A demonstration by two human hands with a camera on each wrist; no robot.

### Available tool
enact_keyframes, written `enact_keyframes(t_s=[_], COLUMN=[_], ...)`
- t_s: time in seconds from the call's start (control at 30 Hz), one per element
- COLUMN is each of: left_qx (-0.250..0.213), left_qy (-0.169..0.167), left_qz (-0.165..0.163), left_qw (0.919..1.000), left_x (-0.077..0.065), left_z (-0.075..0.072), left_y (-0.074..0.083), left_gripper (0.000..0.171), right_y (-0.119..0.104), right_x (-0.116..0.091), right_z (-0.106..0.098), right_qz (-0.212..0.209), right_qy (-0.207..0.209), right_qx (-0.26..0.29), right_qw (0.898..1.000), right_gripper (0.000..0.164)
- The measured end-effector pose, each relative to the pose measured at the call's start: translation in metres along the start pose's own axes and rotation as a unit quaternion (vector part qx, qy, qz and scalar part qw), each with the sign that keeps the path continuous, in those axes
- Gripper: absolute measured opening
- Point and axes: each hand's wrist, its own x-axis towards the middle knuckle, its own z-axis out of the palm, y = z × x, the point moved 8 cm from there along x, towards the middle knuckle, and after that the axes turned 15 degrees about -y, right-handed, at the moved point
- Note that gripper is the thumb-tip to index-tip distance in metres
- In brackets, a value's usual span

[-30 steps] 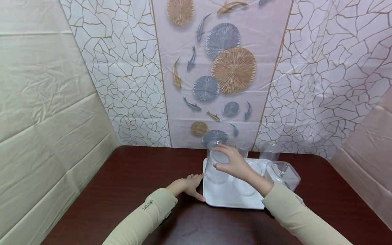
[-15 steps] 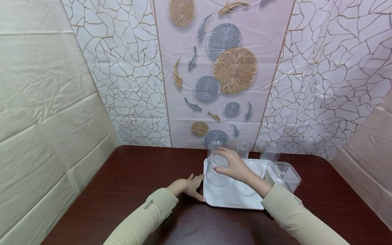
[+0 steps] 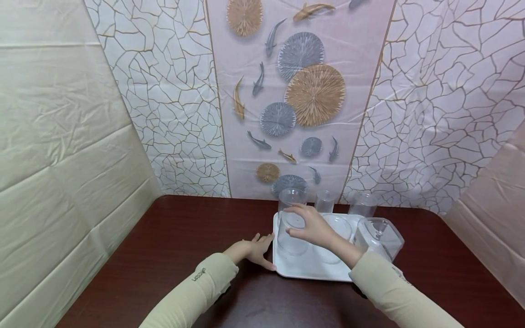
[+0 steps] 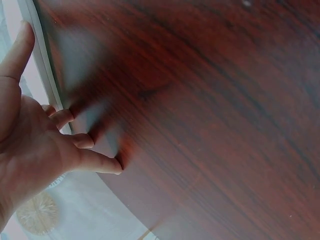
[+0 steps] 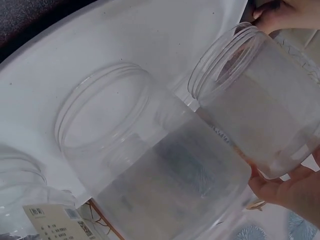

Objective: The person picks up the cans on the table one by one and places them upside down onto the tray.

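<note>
My right hand [image 3: 312, 226] grips a clear plastic jar [image 3: 293, 241] by its upper end, thumb and fingers spread around it. In the right wrist view, that jar [image 5: 260, 100] has its threaded mouth toward the white tray [image 5: 150, 30], and fingers of the right hand [image 5: 290, 190] curve around its base. Whether the mouth touches the tray cannot be seen. Beside it stands another clear jar [image 5: 160, 155], also mouth down. My left hand [image 3: 258, 250] rests at the left edge of the tray [image 3: 303, 271], fingers spread; the left wrist view shows this hand [image 4: 37, 135] on the table.
Several more clear containers stand toward the back: a tall jar [image 3: 292, 197], a narrower one [image 3: 325, 202] and another [image 3: 362, 205]. An angular clear container [image 3: 381, 234] tilts at the tray's right side. A printed label [image 5: 57, 222] shows nearby. Dark red-brown table [image 3: 197, 223] extends left.
The right hand and the jar in it have moved slightly down and nearer to me over the tray. The left hand has stayed at the tray's edge.
</note>
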Motion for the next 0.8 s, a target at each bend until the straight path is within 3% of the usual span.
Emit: enact_keyframes(t_s=[0.8], left_qx=[-0.002], left_qy=[0.000], left_qz=[0.001], left_qw=[1.0000], left_x=[0.002], left_z=[0.000], left_y=[-0.002], left_gripper=[0.099], right_y=[0.004], right_x=[-0.003], right_z=[0.024], right_qz=[-0.009], right_qy=[-0.028], right_qx=[-0.038], right_qw=[0.999], right_gripper=[0.046])
